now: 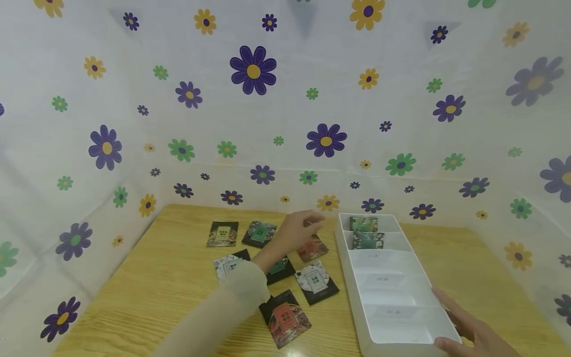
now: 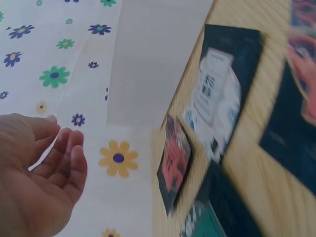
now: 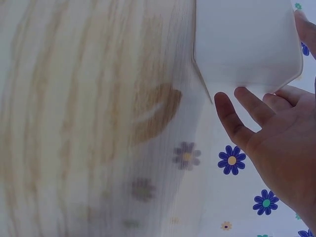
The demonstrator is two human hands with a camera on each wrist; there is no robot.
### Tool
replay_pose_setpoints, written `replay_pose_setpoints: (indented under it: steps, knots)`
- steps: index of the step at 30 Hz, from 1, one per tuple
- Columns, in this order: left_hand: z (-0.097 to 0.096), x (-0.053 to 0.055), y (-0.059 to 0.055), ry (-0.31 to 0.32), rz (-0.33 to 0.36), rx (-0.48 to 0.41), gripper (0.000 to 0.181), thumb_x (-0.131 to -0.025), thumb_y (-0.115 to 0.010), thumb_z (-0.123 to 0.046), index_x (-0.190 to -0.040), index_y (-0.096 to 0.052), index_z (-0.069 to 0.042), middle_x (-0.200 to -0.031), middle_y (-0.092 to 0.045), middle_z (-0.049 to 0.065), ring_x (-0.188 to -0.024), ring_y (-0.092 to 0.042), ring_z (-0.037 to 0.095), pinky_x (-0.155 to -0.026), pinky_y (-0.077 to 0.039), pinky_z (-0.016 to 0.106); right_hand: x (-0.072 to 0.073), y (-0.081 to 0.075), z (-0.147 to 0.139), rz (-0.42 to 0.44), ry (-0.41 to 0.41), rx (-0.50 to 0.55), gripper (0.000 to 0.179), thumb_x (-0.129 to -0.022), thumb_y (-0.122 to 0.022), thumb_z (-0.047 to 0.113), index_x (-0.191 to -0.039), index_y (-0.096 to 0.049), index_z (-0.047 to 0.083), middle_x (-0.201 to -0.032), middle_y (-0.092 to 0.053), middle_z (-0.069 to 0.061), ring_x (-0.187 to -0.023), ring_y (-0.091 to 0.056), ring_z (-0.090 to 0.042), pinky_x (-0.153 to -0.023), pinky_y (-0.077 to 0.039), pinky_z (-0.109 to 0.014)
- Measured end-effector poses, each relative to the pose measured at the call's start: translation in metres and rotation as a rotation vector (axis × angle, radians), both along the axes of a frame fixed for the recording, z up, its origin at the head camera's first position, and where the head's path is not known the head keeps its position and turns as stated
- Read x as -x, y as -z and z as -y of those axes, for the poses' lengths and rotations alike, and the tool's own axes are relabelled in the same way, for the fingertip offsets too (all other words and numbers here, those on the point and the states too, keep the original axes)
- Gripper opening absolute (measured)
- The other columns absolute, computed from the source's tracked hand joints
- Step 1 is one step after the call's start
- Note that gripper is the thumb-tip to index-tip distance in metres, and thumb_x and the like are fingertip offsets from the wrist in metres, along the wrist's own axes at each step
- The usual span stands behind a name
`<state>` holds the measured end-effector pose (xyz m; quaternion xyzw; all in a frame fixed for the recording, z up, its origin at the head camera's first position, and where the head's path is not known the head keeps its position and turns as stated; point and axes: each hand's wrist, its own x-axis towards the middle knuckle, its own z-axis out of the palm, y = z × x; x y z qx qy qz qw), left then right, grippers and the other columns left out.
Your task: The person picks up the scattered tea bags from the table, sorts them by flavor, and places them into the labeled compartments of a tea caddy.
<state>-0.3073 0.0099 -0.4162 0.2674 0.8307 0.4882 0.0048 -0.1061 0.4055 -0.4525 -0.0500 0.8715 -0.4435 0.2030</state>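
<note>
My left hand [image 1: 298,232] hangs over the back of the table with its fingers loosely bent and nothing in them. Just below it lies a packet with a red label [image 1: 313,249], which the hand partly covers in the head view. In the left wrist view the hand [image 2: 42,173] is to the left of that red packet [image 2: 175,163]. My right hand [image 1: 475,329] grips the near right corner of a white compartment box [image 1: 350,277], thumb at the near rim and fingers along the side. Two packets, one with a green label [image 1: 363,224] and one with a teal label [image 1: 368,241], stand in its far compartments.
More flat packets lie left of the box, including a yellow-labelled one [image 1: 222,234], a green one [image 1: 258,233], a white one [image 1: 317,281] and a red one [image 1: 286,318]. A flowered curtain [image 1: 285,114] encloses the wooden table [image 1: 169,277].
</note>
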Motion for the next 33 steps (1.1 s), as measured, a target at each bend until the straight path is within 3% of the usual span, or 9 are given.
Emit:
replay_pose_setpoints:
  steps: [4,10,14,17,23,28,33]
  knots:
    - [0.024,-0.007,-0.001,0.020,0.075,-0.010,0.032,-0.107,-0.059,-0.027,-0.136,-0.068,-0.015,-0.124,-0.071,0.005,-0.102,-0.067,0.021,-0.079,-0.057,0.038,0.000,-0.001,0.001,0.018,0.019,-0.011,0.091,-0.107,-0.060,0.024,-0.163,0.009,0.006,-0.160,-0.005,-0.042,-0.132,-0.048,-0.054,-0.087,-0.057,-0.033]
    - [0.056,-0.016,-0.002,0.033,0.120,-0.022,0.034,-0.107,-0.059,-0.028,-0.136,-0.066,-0.012,-0.123,-0.069,0.007,-0.103,-0.067,0.028,-0.081,-0.057,0.043,0.003,0.005,-0.004,0.046,0.031,0.048,0.093,-0.106,-0.061,0.023,-0.164,0.011,0.013,-0.160,-0.003,-0.042,-0.129,-0.054,-0.034,-0.086,-0.055,-0.027]
    - [0.079,-0.023,-0.003,-0.002,0.125,0.011,0.033,-0.107,-0.059,-0.024,-0.137,-0.066,-0.011,-0.120,-0.070,0.008,-0.098,-0.068,0.025,-0.081,-0.057,0.041,0.004,0.005,-0.004,0.079,0.036,0.039,0.094,-0.105,-0.061,0.025,-0.163,0.012,0.012,-0.161,0.000,-0.040,-0.132,-0.050,-0.043,-0.087,-0.054,-0.027]
    - [0.098,-0.029,-0.003,-0.026,0.133,0.024,0.033,-0.107,-0.060,-0.023,-0.138,-0.065,-0.012,-0.124,-0.069,0.010,-0.100,-0.068,0.023,-0.085,-0.057,0.043,0.004,0.003,-0.002,0.104,0.059,0.008,0.095,-0.105,-0.061,0.028,-0.162,0.012,0.008,-0.162,0.003,-0.038,-0.134,-0.046,-0.050,-0.091,-0.056,-0.036]
    - [0.133,-0.045,0.002,-0.035,0.152,0.018,0.034,-0.107,-0.060,-0.024,-0.136,-0.065,-0.008,-0.122,-0.070,0.011,-0.102,-0.067,0.023,-0.088,-0.056,0.050,0.002,0.003,-0.001,0.123,0.081,0.016,0.097,-0.105,-0.061,0.030,-0.161,0.014,0.008,-0.161,0.005,-0.039,-0.133,-0.047,-0.049,-0.094,-0.056,-0.047]
    - [0.147,-0.060,0.008,-0.016,0.211,0.007,0.034,-0.107,-0.061,-0.025,-0.135,-0.066,-0.007,-0.124,-0.069,0.016,-0.104,-0.068,0.027,-0.089,-0.057,0.049,0.003,0.003,0.000,0.122,0.086,0.010,0.097,-0.105,-0.061,0.029,-0.161,0.014,0.007,-0.161,0.004,-0.040,-0.133,-0.047,-0.050,-0.093,-0.057,-0.047]
    - [0.145,-0.073,0.016,0.024,0.258,0.012,0.035,-0.106,-0.062,-0.021,-0.134,-0.065,-0.001,-0.122,-0.069,0.014,-0.106,-0.067,0.026,-0.086,-0.057,0.039,0.003,0.001,0.002,0.135,0.094,0.021,0.099,-0.105,-0.062,0.030,-0.161,0.016,0.008,-0.160,0.005,-0.040,-0.133,-0.047,-0.050,-0.094,-0.055,-0.053]
